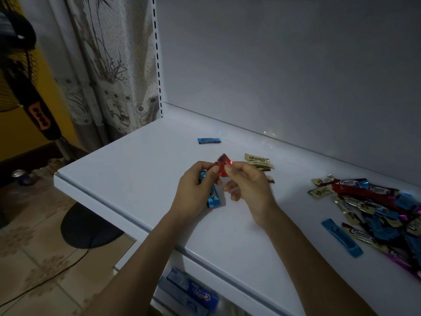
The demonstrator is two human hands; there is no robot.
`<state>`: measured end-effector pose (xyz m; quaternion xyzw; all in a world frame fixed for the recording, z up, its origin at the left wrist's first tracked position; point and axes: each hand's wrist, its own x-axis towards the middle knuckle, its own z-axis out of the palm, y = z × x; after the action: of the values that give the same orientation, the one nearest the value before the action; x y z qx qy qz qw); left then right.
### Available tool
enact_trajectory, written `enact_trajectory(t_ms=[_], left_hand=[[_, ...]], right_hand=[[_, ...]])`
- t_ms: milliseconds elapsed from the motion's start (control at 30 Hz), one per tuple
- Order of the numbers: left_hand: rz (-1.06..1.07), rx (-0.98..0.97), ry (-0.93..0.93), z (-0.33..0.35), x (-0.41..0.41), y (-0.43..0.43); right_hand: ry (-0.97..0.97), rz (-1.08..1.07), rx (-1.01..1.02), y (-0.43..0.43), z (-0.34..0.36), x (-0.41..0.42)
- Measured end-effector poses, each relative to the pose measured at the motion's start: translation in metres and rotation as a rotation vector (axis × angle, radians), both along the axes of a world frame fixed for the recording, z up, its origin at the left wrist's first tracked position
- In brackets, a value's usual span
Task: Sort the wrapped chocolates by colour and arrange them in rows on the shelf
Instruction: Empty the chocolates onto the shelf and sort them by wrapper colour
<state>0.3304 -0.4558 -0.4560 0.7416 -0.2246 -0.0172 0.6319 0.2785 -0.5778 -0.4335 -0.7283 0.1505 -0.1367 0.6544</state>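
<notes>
The left hand (196, 190) and right hand (248, 185) pinch one red chocolate (222, 166) between thumb and forefinger above the shelf (136, 167). The left hand also grips a blue chocolate (211, 195), partly hidden behind its fingers. The mixed pile (376, 206) to the right is cut off by the edge.

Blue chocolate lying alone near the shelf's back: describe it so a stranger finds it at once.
On the white shelf, look toward the back wall. Left of the gold chocolates lies a blue chocolate. Unlike the blue ones in the pile at right, it lies alone, touching nothing.
</notes>
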Motion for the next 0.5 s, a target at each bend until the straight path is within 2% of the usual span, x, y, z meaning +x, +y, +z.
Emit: enact_trajectory(t_ms=[67,133,200,300,333,400,500], left_hand=[[0.061,-0.13,0.106,0.002,-0.001,0.002],[0.097,-0.25,0.196,0.004,0.001,0.005],[0.125,-0.354,0.295,0.006,0.001,0.006],[0.152,-0.459,0.418,0.016,0.003,0.007],[0.194,-0.428,0.392,0.017,0.007,0.01],[0.313,-0.265,0.225,0.014,0.019,0.02],[0.331,-0.011,0.031,0.002,0.037,0.039]], right_hand=[[0.014,-0.027,-0.084,0.007,0.002,-0.001],[0.073,0.067,-0.169,0.017,0.007,-0.001],[0.111,0.194,-0.173,0.025,0.01,0.001],[0.107,0.216,-0.146,0.024,0.015,0.006],[0.116,0.204,-0.128,0.021,0.017,0.008],[0.131,0.138,-0.088,0.012,0.019,0.013],[0.115,-0.055,-0.06,0.0,0.013,0.041]])
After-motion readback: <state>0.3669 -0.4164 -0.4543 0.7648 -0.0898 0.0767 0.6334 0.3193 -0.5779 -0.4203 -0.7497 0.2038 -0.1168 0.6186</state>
